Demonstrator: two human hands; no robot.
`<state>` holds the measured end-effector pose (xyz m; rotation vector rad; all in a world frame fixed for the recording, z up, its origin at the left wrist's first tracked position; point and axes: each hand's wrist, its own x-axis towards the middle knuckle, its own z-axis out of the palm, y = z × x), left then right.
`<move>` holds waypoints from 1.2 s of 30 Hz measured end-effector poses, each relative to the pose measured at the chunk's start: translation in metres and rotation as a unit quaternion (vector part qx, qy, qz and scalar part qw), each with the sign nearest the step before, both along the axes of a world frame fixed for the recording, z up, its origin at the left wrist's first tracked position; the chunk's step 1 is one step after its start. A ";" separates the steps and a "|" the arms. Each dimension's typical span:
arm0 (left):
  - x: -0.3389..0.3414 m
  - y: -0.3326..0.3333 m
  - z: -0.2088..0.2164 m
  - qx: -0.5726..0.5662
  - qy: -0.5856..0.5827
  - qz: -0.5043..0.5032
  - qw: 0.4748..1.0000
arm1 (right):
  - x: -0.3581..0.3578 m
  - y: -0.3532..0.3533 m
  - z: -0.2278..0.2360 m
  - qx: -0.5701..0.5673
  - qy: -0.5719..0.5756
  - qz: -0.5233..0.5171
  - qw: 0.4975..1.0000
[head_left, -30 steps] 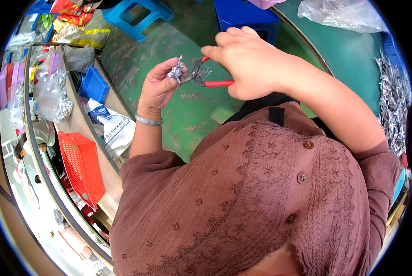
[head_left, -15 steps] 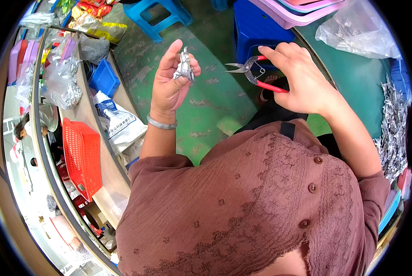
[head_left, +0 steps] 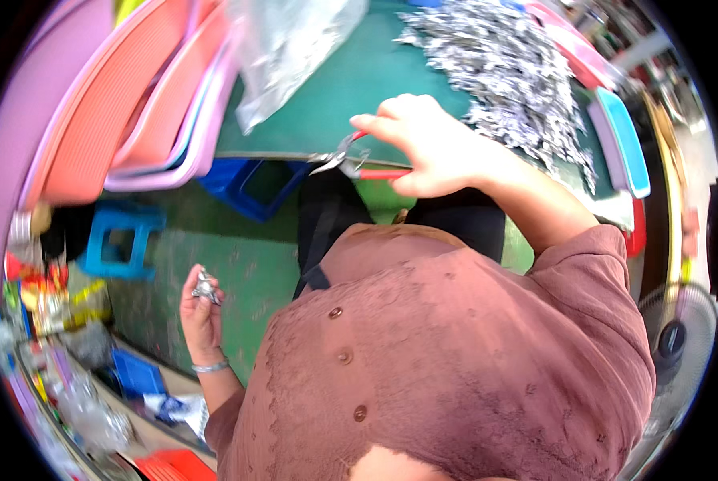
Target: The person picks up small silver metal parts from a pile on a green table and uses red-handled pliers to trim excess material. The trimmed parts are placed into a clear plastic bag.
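At the lower left, well out from the table, my left hand (head_left: 199, 317) pinches a small silvery metal piece (head_left: 206, 287) between thumb and fingers. Its exact shape is too small to make out. My right hand (head_left: 439, 152) is at the table's near edge, closed around the red handles of a pair of pruning shears (head_left: 381, 173). The blades are spread apart and point left, with nothing between them. Beyond this hand, a large heap of similar silvery metal pieces (head_left: 511, 68) lies on the green tabletop (head_left: 359, 88).
Stacked pink, orange and purple plastic trays (head_left: 127, 88) rise at the left. A clear plastic bag (head_left: 291, 56) lies beside them. Blue stools (head_left: 123, 239) stand beneath and left. A turquoise tray (head_left: 622, 140) sits at the right, above a fan (head_left: 671, 345). Shelving with bags is lower left.
My view has swung right toward the table, bringing the metal heap to the front. Both hands keep hold of the metal piece and the shears; the right is now by the table edge.
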<state>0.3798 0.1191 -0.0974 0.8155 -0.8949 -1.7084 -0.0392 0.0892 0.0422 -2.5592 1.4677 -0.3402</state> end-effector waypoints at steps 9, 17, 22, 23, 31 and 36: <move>-0.190 -0.067 0.056 0.047 0.144 -0.318 0.936 | -0.217 0.115 -0.022 -0.085 -0.080 -0.511 0.852; -0.290 -0.103 0.088 0.001 0.175 -0.429 0.886 | -0.355 0.177 -0.077 -0.100 -0.010 -0.704 0.703; -0.317 -0.111 0.100 -0.054 0.105 -0.429 0.895 | -0.372 0.165 -0.079 -0.067 0.049 -0.732 0.676; -0.321 -0.112 0.102 -0.067 0.093 -0.429 0.896 | -0.371 0.162 -0.079 -0.070 0.051 -0.732 0.675; -0.329 -0.125 0.100 -0.086 0.011 -0.403 0.911 | -0.384 0.152 -0.101 -0.055 0.047 -0.716 0.695; -0.332 -0.132 0.098 -0.100 -0.009 -0.375 0.922 | -0.390 0.155 -0.091 -0.124 0.052 -0.673 0.728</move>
